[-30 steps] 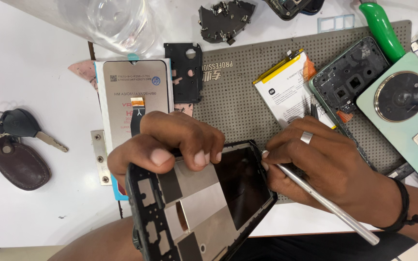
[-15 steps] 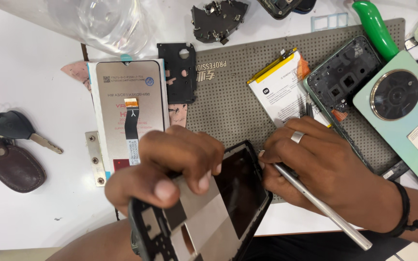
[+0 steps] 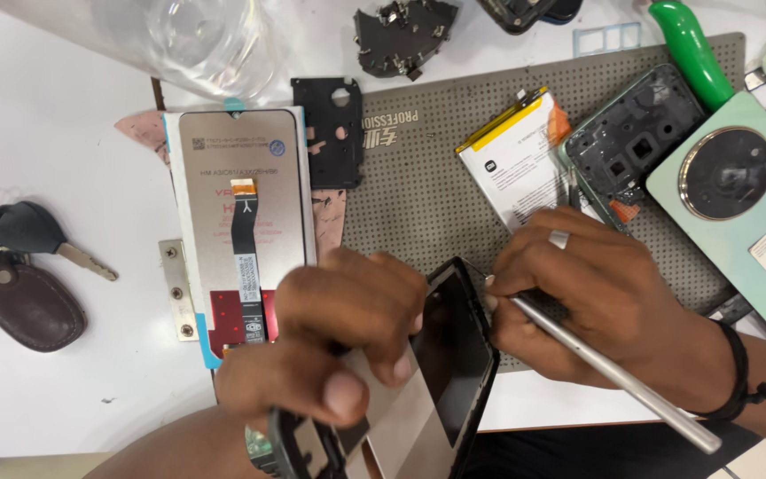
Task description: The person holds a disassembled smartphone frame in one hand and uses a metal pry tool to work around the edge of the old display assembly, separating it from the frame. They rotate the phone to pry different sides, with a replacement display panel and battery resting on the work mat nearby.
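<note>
My left hand (image 3: 339,346) grips a black phone frame with its dark screen (image 3: 441,364), holding it tilted up near the bottom edge of the view. My right hand (image 3: 596,302), with a ring on one finger and a black wrist cord, holds a long silver metal tool (image 3: 613,377) like a pen, its tip at the frame's upper right edge. Both hands hover over the front edge of a grey perforated work mat (image 3: 427,186).
A replacement display with an orange flex cable (image 3: 241,213) lies left of the mat. A white battery (image 3: 511,160), a mint phone back cover (image 3: 738,195), a black mid-frame (image 3: 636,137), small black plastic covers (image 3: 330,133), a green-handled tool (image 3: 689,44), keys (image 3: 19,266) and a clear plastic bag (image 3: 188,35) surround them.
The phone frame has tilted up more and slid lower toward me. My left hand shifted down with it, and the silver tool's tip stays at the frame's edge.
</note>
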### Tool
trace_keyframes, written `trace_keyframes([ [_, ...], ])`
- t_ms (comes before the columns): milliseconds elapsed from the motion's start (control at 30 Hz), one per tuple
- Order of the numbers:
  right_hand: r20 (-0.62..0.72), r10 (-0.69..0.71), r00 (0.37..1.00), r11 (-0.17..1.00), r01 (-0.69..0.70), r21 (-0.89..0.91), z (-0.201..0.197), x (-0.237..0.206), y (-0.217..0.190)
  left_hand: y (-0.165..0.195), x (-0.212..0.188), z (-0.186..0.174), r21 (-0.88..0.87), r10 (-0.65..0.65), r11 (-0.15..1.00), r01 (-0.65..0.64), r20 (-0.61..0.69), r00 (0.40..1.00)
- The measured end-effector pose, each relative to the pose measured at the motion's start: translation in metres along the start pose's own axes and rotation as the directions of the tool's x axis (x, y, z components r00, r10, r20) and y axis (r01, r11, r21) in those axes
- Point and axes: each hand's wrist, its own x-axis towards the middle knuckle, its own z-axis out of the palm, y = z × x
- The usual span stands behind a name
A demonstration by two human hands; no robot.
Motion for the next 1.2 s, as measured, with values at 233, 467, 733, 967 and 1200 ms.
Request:
trace_keyframes([
  [233,-0.111,-0.031,0.993,0.999,0.034,0.026,0.004,0.001,-0.003,0.004,0.037,0.023,-0.032,-0.145,0.989,0.144,-0.385,0.911],
  [467,-0.078,0.059,0.995,0.998,-0.06,-0.008,0.0,-0.002,-0.006,0.008,0.012,-0.006,-0.226,-0.348,0.932,0.284,-0.337,0.875],
  [733,0.015,0.053,0.998,0.998,-0.053,-0.028,0.003,-0.002,-0.011,-0.018,0.024,-0.028,-0.222,-0.39,0.919,0.325,-0.387,0.836],
  [967,0.09,0.071,0.993,0.997,-0.074,0.03,0.008,-0.001,-0.016,-0.025,0.025,-0.035,-0.626,-0.564,0.638,0.449,0.017,0.825],
  [1200,0.274,0.057,0.96,0.99,-0.09,0.109,0.013,-0.003,-0.015,-0.046,0.013,-0.044,-0.437,-0.471,0.77,0.465,0.102,0.876],
])
